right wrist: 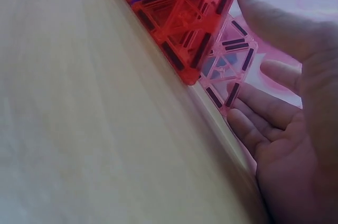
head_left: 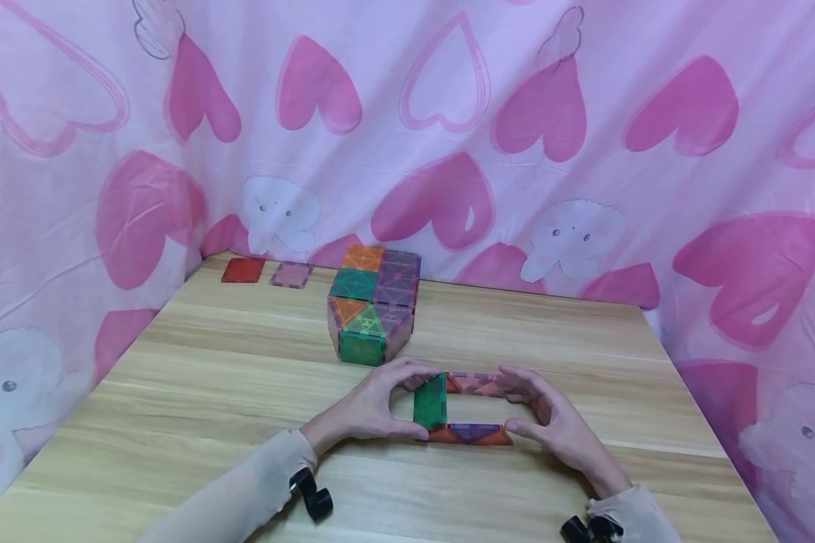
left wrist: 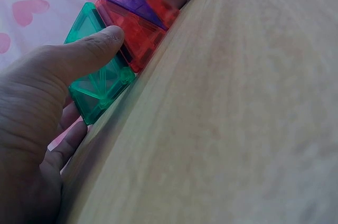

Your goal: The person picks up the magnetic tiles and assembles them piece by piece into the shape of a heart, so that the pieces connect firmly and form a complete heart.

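On the table stands a low frame of translucent magnetic tiles. Its left end is a green magnetic tile [head_left: 430, 401]. The front wall joins red triangles [right wrist: 182, 28] around a purple triangle [left wrist: 134, 3], and the back wall has red and pink triangles [head_left: 477, 384]. My left hand [head_left: 379, 403] holds the green end, thumb on the front corner by the red triangle and fingers at the back corner. My right hand [head_left: 553, 418] spans the right end, thumb beside the front wall's tip, fingers touching the pink triangle at the back; its fingers are only slightly bent.
Behind the frame stands a taller block of magnetic tiles [head_left: 370, 302], orange, green and purple on top. A red square tile [head_left: 242, 270] and a pink square tile [head_left: 290, 274] lie at the back left. A pink heart-print curtain [head_left: 435, 204] borders the wooden table [head_left: 231, 377].
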Demonstrator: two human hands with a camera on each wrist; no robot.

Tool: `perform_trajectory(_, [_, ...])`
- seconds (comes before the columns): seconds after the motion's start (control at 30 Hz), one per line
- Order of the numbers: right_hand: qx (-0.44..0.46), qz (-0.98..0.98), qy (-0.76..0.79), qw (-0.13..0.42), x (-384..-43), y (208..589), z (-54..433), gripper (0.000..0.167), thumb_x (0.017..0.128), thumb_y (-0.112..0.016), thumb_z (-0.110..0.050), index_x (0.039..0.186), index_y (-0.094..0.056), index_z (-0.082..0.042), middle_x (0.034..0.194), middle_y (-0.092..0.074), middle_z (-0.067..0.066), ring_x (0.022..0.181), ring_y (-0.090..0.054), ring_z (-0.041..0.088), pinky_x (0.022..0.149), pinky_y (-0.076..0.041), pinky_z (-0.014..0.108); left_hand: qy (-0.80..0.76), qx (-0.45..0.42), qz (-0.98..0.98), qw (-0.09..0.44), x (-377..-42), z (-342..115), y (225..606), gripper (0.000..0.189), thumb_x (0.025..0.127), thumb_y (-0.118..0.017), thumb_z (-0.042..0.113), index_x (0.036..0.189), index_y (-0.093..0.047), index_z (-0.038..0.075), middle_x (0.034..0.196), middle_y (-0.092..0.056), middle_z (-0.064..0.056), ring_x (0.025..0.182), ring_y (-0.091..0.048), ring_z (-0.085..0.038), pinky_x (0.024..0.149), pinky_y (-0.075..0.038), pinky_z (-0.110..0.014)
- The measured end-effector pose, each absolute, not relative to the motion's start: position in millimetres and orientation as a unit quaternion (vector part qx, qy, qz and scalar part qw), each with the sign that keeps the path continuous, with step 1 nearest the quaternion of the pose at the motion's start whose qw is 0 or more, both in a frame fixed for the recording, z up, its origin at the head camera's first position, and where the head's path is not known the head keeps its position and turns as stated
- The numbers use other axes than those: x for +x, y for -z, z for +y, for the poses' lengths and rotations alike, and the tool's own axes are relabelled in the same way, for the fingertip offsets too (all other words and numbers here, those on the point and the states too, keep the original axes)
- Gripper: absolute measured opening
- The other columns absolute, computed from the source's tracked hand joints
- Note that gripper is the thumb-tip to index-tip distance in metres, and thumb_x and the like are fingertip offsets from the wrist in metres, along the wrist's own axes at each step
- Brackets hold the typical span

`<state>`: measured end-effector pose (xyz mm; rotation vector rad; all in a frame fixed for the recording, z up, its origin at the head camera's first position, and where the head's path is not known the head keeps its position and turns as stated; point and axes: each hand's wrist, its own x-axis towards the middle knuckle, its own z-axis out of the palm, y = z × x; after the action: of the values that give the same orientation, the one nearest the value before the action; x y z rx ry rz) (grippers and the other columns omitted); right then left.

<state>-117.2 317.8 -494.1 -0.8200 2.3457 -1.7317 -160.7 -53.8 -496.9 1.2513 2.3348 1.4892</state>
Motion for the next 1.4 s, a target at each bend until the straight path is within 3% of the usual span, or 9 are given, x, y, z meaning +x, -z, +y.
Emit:
perform_trajectory(0.2, [-0.293, 0.773, 0.558, 0.064, -118.8, 492.8, 319.0, 0.093, 0.091, -0.085, 0.007, 0.171, -0.039, -0.007, 0.167, -0.052, 0.019, 0.15, -0.055, 0.015, 0.118, -0.047, 0.024, -0.501, 0.411, 0.76, 0.052, -161.6, -53.6, 495.3, 0.09, 0.084, -0.101, 0.036, 0.161, -0.057, 0.02, 0.155, -0.06, 0.009, 0.129, -0.063, -0.017, 0.109, -0.057, -0.04])
perform_trajectory(0.37, [-0.29, 0.787, 0.542, 0.062, -117.0, 493.1, 317.9, 0.1, 0.087, -0.091, 0.003, 0.172, -0.039, -0.011, 0.168, -0.051, 0.017, 0.152, -0.051, 0.011, 0.12, -0.043, 0.021, -0.499, 0.409, 0.764, 0.029, -160.5, -54.0, 484.6, 0.093, 0.084, -0.101, 0.038, 0.163, -0.053, 0.032, 0.152, -0.061, 0.007, 0.13, -0.065, -0.018, 0.111, -0.057, -0.046])
perform_trajectory(0.47, [-0.288, 0.792, 0.534, 0.06, -114.7, 494.8, 317.2, 0.1, 0.088, -0.091, 0.002, 0.172, -0.039, -0.012, 0.167, -0.052, 0.018, 0.152, -0.05, 0.011, 0.12, -0.041, 0.02, -0.497, 0.422, 0.758, -0.024, -160.1, -57.4, 460.6, 0.095, 0.082, -0.101, 0.035, 0.164, -0.052, 0.032, 0.151, -0.06, 0.004, 0.133, -0.064, -0.023, 0.113, -0.055, -0.051])
perform_trajectory(0.67, [-0.273, 0.804, 0.526, 0.061, -111.1, 494.9, 316.3, 0.098, 0.089, -0.093, -0.006, 0.171, -0.04, -0.016, 0.167, -0.053, 0.011, 0.152, -0.05, 0.01, 0.119, -0.041, 0.02, -0.527, 0.419, 0.719, -0.172, -176.7, -91.4, 397.7, 0.089, 0.081, -0.098, 0.024, 0.159, -0.057, 0.014, 0.156, -0.061, -0.005, 0.144, -0.057, -0.028, 0.123, -0.048, -0.048])
perform_trajectory(0.8, [-0.281, 0.8, 0.527, 0.062, -109.7, 494.2, 315.8, 0.098, 0.089, -0.093, -0.005, 0.171, -0.04, -0.014, 0.168, -0.051, 0.012, 0.154, -0.048, 0.01, 0.119, -0.041, 0.02, -0.57, 0.366, 0.704, -0.214, -191.7, -131.4, 378.6, 0.085, 0.082, -0.094, 0.009, 0.159, -0.058, 0.009, 0.157, -0.061, -0.004, 0.143, -0.057, -0.027, 0.124, -0.046, -0.039])
perform_trajectory(0.97, [-0.283, 0.802, 0.524, 0.058, -110.1, 492.9, 315.7, 0.098, 0.089, -0.093, -0.005, 0.171, -0.04, -0.013, 0.168, -0.051, 0.013, 0.154, -0.047, 0.009, 0.119, -0.042, 0.02, -0.589, 0.286, 0.712, -0.254, -217.1, -173.9, 385.1, 0.086, 0.08, -0.091, -0.008, 0.158, -0.058, 0.006, 0.152, -0.063, -0.009, 0.14, -0.058, -0.025, 0.12, -0.047, -0.031])
perform_trajectory(1.13, [-0.277, 0.806, 0.52, 0.061, -112.1, 492.1, 314.0, 0.098, 0.089, -0.094, -0.008, 0.171, -0.041, -0.016, 0.17, -0.05, 0.009, 0.154, -0.047, 0.009, 0.119, -0.041, 0.02, -0.553, 0.166, 0.783, -0.231, -238.4, -209.1, 418.5, 0.083, 0.09, -0.094, 0.01, 0.163, -0.056, 0.019, 0.158, -0.059, -0.004, 0.144, -0.053, -0.024, 0.124, -0.043, -0.044])
perform_trajectory(1.3, [-0.286, 0.799, 0.526, 0.066, -113.9, 492.9, 313.2, 0.098, 0.09, -0.092, -0.006, 0.172, -0.039, -0.013, 0.171, -0.048, 0.012, 0.155, -0.047, 0.01, 0.119, -0.042, 0.021, -0.525, 0.094, 0.835, -0.138, -253.8, -235.0, 460.8, 0.089, 0.099, -0.088, 0.033, 0.173, -0.04, 0.023, 0.175, -0.042, -0.008, 0.158, -0.04, -0.039, 0.127, -0.034, -0.07])
perform_trajectory(1.4, [-0.287, 0.799, 0.524, 0.067, -113.9, 492.1, 314.3, 0.098, 0.09, -0.092, -0.006, 0.172, -0.038, -0.012, 0.172, -0.047, 0.012, 0.155, -0.046, 0.01, 0.12, -0.042, 0.021, -0.511, 0.076, 0.851, -0.099, -261.8, -243.2, 478.1, 0.094, 0.1, -0.084, 0.043, 0.176, -0.032, 0.022, 0.178, -0.034, -0.012, 0.162, -0.033, -0.045, 0.128, -0.029, -0.074])
